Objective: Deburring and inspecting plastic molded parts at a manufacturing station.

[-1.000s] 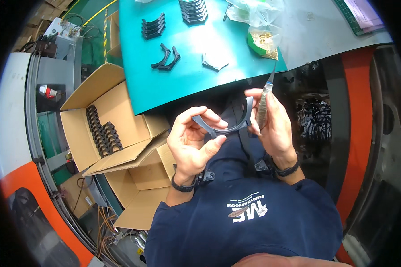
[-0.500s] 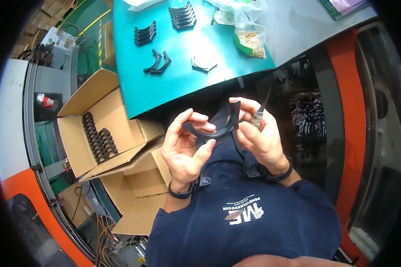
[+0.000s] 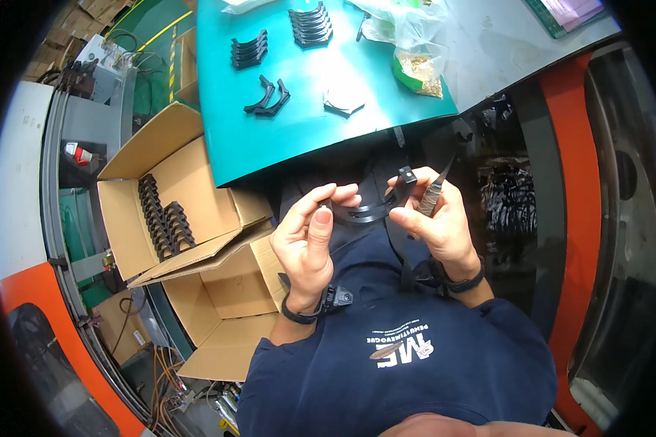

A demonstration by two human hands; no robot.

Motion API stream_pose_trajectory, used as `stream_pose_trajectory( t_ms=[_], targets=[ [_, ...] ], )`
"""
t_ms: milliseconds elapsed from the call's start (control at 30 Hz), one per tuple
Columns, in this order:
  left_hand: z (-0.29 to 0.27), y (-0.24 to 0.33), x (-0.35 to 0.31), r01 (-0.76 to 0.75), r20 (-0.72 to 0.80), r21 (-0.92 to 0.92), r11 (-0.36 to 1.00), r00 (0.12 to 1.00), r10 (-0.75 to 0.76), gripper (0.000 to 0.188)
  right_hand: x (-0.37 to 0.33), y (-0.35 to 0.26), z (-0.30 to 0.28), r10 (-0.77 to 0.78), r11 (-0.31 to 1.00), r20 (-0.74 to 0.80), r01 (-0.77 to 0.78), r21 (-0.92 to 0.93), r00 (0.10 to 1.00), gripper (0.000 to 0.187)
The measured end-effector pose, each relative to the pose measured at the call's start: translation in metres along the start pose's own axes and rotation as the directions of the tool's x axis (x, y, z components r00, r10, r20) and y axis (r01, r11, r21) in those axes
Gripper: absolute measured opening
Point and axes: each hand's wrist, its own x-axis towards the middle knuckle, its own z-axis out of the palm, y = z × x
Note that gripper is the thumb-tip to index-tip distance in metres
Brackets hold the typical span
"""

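A curved black plastic bracket is held in front of my torso, spanning both hands. My left hand pinches its left end between thumb and fingers. The right end is gripped by my right hand, its squared tip sticking up above the fingers. A small knife with a wrapped handle also sits in my right hand, its thin dark blade pointing up and away from the bracket. Part of the bracket is hidden behind the fingers.
On the green-topped table stand stacked black brackets, a shorter stack, loose brackets and a clear bag of small gold-coloured pieces. An open cardboard box at left holds rows of brackets; another box stands nearer.
The bracket has been tilted, so its end faces now show and its arc looks flatter. Both hands have turned with it and kept their hold. The view has shifted slightly.
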Motion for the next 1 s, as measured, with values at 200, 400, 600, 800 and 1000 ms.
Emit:
stream_pose_trajectory(
  t_ms=[200, 400, 600, 800, 1000],
  targets=[
    [0.01, 0.003, 0.0, -0.082, -0.023, 0.063, 0.995, 0.996, 0.084, 0.043, -0.002, 0.006, 0.002, -0.078, 0.991, -0.008, 0.078, 0.104, 0.997, 0.032],
    [0.006, 0.0, -0.001, -0.099, 0.011, 0.161, 0.982, 0.995, 0.099, 0.043, -0.002, 0.01, -0.001, -0.083, 0.992, 0.004, 0.083, 0.09, 0.997, 0.031],
    [0.006, -0.002, -0.001, -0.121, 0.006, 0.201, 0.972, 0.992, 0.123, 0.043, -0.001, 0.009, -0.002, -0.053, 0.995, -0.016, 0.054, 0.085, 0.998, 0.033],
    [0.008, 0.0, -0.001, -0.093, 0.002, 0.168, 0.981, 0.996, 0.094, 0.043, -0.003, 0.008, -0.003, -0.027, 0.997, -0.018, 0.028, 0.072, 0.999, 0.034],
    [0.007, -0.005, 0.004, -0.202, 0.007, 0.258, 0.945, 0.978, 0.207, 0.032, -0.003, 0.017, -0.011, -0.135, 0.991, 0.052, 0.134, 0.025, 0.989, 0.044]
  ],
)
